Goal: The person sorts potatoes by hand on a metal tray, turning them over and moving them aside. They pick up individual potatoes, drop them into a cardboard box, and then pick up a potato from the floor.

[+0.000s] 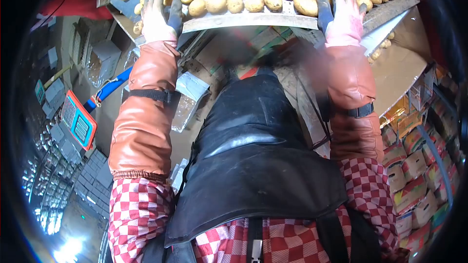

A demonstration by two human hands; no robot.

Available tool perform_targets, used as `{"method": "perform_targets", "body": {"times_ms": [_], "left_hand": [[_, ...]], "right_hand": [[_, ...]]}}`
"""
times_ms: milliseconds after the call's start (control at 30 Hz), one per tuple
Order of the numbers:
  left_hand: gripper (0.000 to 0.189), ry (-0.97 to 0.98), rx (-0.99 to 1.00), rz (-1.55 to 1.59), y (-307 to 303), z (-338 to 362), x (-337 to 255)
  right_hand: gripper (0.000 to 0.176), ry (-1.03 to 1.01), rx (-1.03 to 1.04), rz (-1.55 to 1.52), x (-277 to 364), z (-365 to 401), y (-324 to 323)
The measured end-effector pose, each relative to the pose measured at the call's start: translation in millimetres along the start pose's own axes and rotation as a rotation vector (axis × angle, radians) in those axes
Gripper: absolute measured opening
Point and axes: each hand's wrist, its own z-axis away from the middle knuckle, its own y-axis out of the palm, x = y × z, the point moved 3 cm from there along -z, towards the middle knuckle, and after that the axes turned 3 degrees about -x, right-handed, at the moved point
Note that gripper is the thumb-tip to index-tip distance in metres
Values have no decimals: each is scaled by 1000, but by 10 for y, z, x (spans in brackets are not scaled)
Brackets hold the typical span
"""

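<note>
Many pale yellow potatoes (216, 3) lie on a light tray-like table (253, 19) at the top of the head view. My left hand (160, 18), in a white and dark glove, rests at the table's front edge on the left, its fingers stretched forward among the potatoes. On the right, my right hand (342, 17) wears a similar glove and reaches over the same edge, fingers apart and touching or close to potatoes. Neither hand is seen gripping a potato. Some fingertips are hard to separate from the potatoes in the bright light.
A scale display (79, 121) with an orange frame stands on a blue post (111, 87) at the left. Printed cardboard boxes (414, 185) are stacked at the right. A cardboard box (397, 75) sits below the table's right end. Clear plastic-wrapped packs (187, 100) lie below.
</note>
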Motion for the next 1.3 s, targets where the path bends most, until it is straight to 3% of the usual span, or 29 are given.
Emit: {"method": "perform_targets", "body": {"times_ms": [100,167,200,300,367,433,500,567,633,700,767,833,867,933,1033,1067,1100,1133,1167,1200,1300], "left_hand": [[53,48,-8,-42,-10,-2,-18],[55,41,5,-19,-18,-10,-17],[55,17,51,-50,-44,-17,-33],[58,21,58,-81,53,-13,39],[61,58,40,-77,64,-23,43],[63,89,79,-71,69,-37,40],[64,139,96,-66,81,-31,72],[64,230,181,-116,64,-101,38],[64,306,231,-104,80,-129,58],[65,302,220,-17,96,-131,78],[62,324,178,-13,57,-137,33],[60,344,146,-55,90,-156,98],[59,382,106,-73,87,-173,86],[54,374,127,44,50,-172,66],[49,179,180,243,10,-91,-43],[50,234,164,292,-6,-87,-102],[51,290,147,344,1,-78,-99],[52,52,240,480,44,-137,215],[52,-25,257,626,13,-107,216],[47,1,231,586,-36,-164,429],[38,136,220,274,-474,-627,1537]], "right_hand": [[45,-16,-50,-36,-9,-15,-48],[42,-30,-170,-408,77,-60,-213],[43,119,-160,-629,118,-48,-335],[33,399,-261,-698,111,153,-518],[37,805,-199,-1010,472,554,-879],[34,568,-339,-1140,503,952,-834],[35,622,-335,-1174,704,1488,-700],[35,969,-235,-1654,719,2089,-272],[36,894,-74,-1237,895,2513,-25],[34,1069,65,-1224,925,2935,332],[29,1035,165,-1064,867,3402,902],[28,1522,421,-1336,795,3831,1513],[28,1529,425,-1343,786,4010,1835],[30,1357,812,-922,857,4332,2426],[32,1210,892,-823,918,4352,2682],[36,925,958,-578,936,4586,3014],[36,934,965,-594,993,4829,3335],[38,951,1069,-624,1037,5035,3641],[39,964,1170,-651,1052,5152,3863],[44,863,1165,-569,1094,4906,3593],[43,689,1174,-443,1193,4919,3862]]}}
